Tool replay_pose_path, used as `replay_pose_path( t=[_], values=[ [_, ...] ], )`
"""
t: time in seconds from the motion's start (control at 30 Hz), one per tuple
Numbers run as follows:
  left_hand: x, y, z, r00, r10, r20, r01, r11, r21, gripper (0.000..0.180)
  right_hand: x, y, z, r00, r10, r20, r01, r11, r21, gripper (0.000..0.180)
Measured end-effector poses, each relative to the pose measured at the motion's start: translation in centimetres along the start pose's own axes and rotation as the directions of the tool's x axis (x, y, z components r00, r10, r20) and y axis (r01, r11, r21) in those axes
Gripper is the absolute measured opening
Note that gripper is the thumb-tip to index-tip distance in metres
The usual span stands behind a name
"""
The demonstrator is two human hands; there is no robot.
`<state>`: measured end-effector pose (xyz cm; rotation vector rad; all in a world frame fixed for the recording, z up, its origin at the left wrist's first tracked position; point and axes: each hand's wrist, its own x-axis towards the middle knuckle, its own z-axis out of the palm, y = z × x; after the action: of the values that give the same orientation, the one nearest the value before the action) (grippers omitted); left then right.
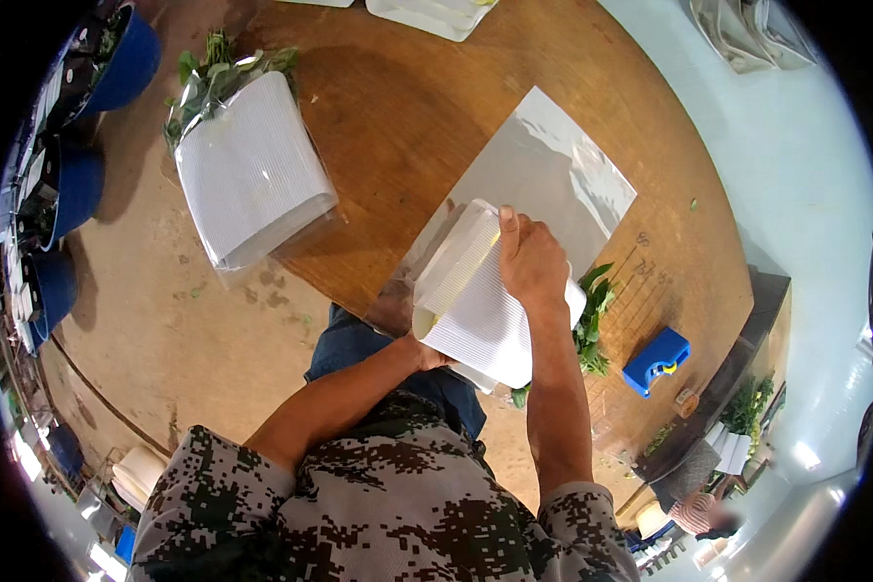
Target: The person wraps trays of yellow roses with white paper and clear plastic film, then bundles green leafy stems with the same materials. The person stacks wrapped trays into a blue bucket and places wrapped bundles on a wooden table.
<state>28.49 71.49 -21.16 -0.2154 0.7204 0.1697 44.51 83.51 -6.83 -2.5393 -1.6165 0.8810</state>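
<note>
On the table edge, fingers first: the right hand (532,264) is lying flat on top of a rolled white corrugated sheet (485,310), its fingers pressed together and pointing away from the person.
Left hand (427,355): it is gripping the roll's near end from below; its fingers are hiding under the roll, so I cannot tell how they are set.
Roll: it is lying across a clear plastic sheet (543,165) on the round wooden table (398,107), with green leaves (592,320) sticking out at its far end.
Farther left: a finished bundle (247,165) of white corrugated wrap and greenery is resting on the table.
Right side: a blue tape dispenser (656,360) is sitting well apart from the hands.
Far left: blue buckets (73,184) are standing on the ground.
</note>
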Motion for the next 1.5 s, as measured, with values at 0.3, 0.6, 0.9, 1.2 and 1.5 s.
replay_pose_path(
  t=[0.3,0.6,0.9,1.2,1.5],
  values=[
    [-8.4,2.2,-6.3,0.928,0.072,-0.365,0.228,0.665,0.711,0.04,-1.0,2.5,2.5,0.8,-0.207,-0.563,0.36,0.916,0.175,0.039],
    [-6.5,2.5,-17.7,0.765,0.641,-0.068,0.141,-0.064,0.988,0.056,-16.9,1.2,3.7,0.883,-0.205,-0.422,0.452,0.614,0.647,0.032],
    [-15.1,4.4,-12.4,0.929,0.366,-0.064,0.041,0.071,0.997,0.041,-23.8,-0.9,15.6,1.0,0.016,0.001,-0.011,0.683,0.731,0.026],
    [-16.3,3.4,-9.2,0.948,0.313,0.056,-0.084,0.076,0.994,0.031,-24.4,-3.0,17.6,0.968,0.108,-0.225,0.065,0.762,0.645,0.021],
    [-15.5,3.1,-4.2,0.826,0.527,0.201,-0.306,0.12,0.944,0.048,-23.5,-3.9,17.1,0.933,0.065,-0.355,0.14,0.843,0.52,0.021]
  ],
)
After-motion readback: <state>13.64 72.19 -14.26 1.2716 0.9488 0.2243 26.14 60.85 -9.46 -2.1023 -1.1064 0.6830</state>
